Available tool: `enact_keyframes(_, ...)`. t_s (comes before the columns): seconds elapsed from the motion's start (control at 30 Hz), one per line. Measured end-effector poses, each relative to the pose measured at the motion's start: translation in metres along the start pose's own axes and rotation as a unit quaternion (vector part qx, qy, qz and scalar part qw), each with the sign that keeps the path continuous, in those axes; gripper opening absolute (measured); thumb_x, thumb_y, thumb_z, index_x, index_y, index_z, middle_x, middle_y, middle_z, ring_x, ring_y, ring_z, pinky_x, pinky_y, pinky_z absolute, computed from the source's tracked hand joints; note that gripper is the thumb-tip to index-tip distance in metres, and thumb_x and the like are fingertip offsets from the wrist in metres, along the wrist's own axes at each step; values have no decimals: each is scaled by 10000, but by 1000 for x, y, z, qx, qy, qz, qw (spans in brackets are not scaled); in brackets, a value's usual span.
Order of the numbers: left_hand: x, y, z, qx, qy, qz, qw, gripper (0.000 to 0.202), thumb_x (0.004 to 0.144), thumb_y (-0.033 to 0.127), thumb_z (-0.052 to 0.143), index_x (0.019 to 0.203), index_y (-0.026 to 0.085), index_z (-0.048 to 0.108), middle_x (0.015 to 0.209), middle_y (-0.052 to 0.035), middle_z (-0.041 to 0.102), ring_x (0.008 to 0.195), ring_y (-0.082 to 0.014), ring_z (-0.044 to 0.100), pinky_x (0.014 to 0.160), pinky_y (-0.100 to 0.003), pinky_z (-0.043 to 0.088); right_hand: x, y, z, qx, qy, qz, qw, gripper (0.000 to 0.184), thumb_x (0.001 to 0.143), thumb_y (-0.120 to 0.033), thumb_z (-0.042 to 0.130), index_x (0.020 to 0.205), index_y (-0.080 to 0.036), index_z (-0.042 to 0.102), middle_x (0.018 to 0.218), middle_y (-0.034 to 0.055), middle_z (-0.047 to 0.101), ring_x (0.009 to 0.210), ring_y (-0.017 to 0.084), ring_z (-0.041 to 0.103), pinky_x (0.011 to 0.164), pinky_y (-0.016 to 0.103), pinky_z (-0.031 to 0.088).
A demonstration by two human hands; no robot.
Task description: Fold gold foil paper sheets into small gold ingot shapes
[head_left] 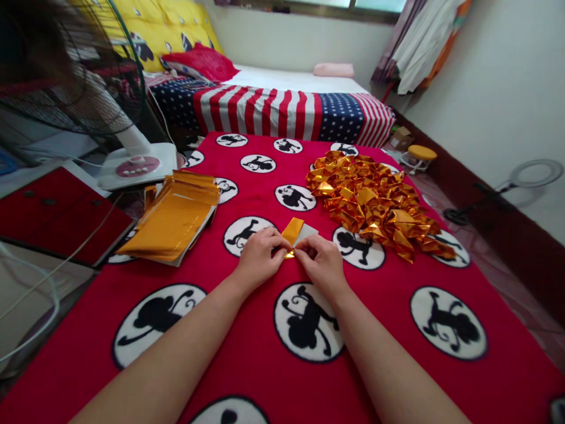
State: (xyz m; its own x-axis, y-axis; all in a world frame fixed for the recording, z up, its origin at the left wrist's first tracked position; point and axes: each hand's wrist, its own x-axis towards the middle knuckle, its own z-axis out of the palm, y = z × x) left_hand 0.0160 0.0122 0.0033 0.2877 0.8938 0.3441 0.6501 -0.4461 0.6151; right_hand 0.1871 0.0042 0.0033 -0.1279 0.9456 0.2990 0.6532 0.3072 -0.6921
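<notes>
Both hands meet over a partly folded sheet of gold foil paper [293,230] at the middle of the red cloth. My left hand [261,254] pinches its near left side between thumb and fingers. At the near right side, my right hand [321,259] grips the same sheet with thumb and forefinger. A gold strip and a pale grey-white part of the sheet show beyond the fingertips; its near end is mostly covered by them. To the left lies a stack of flat gold foil sheets [170,221]. A heap of folded gold foil pieces [371,197] spreads out at the right.
The red cloth [371,330] with monkey prints covers the surface under my arms. An electric fan [136,162] stands at the left, by a red-fronted cabinet [57,203]. Behind is a bed with a flag-patterned cover [265,112]. A yellow stool [421,153] and ring light [536,174] stand right.
</notes>
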Motion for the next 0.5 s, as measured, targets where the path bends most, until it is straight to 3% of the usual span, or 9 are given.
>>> enact_keyframes(0.5,0,2,-1,0,3,0,1000,186,801,113,580,798,216,735,825,-28,628,799,-159,583,748,-281,459,1,-2,-2,2,-3,0,1000,71,772,-187,625,724,-204,674,703,4,659,616,134,555,569,232,385)
